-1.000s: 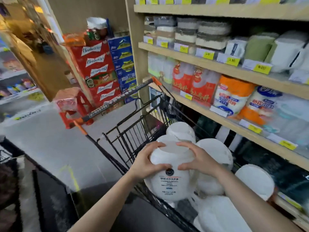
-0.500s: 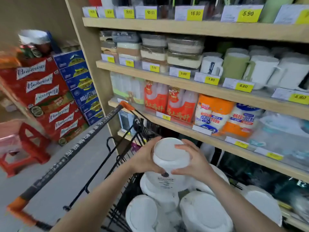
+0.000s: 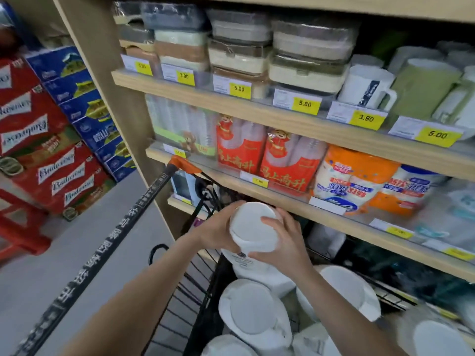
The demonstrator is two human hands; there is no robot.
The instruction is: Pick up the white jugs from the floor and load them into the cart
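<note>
Since a second ago I have carried the white jug (image 3: pixel 253 233) from the near side of the cart (image 3: pixel 203 286) toward its far end by the shelving, and the view has swung in closer to the shelves. My left hand (image 3: pixel 218 231) wraps the jug's left side and my right hand (image 3: pixel 284 242) clasps its right side with the fingers (image 3: pixel 270 220) curled over the cap, so both hands are closed around it. I hold the jug upright above the cart's basket, its printed label facing me just under the cap, and its base sits against the jugs below. Three more white jugs show in the basket: one (image 3: pixel 253 314) near the left wall, one (image 3: pixel 345 289) toward the right wall, and one (image 3: pixel 437 340) at the near right corner, partly cut off by the frame. The cart's black handle bar (image 3: pixel 102 255) with its orange end runs diagonally from the lower left up to the edge of the wooden shelf (image 3: pixel 257 111). Yellow price tags (image 3: pixel 304 104) line the shelf edges, and red beer cases (image 3: pixel 43 155) are stacked on the floor (image 3: pixel 84 242) to the left.
</note>
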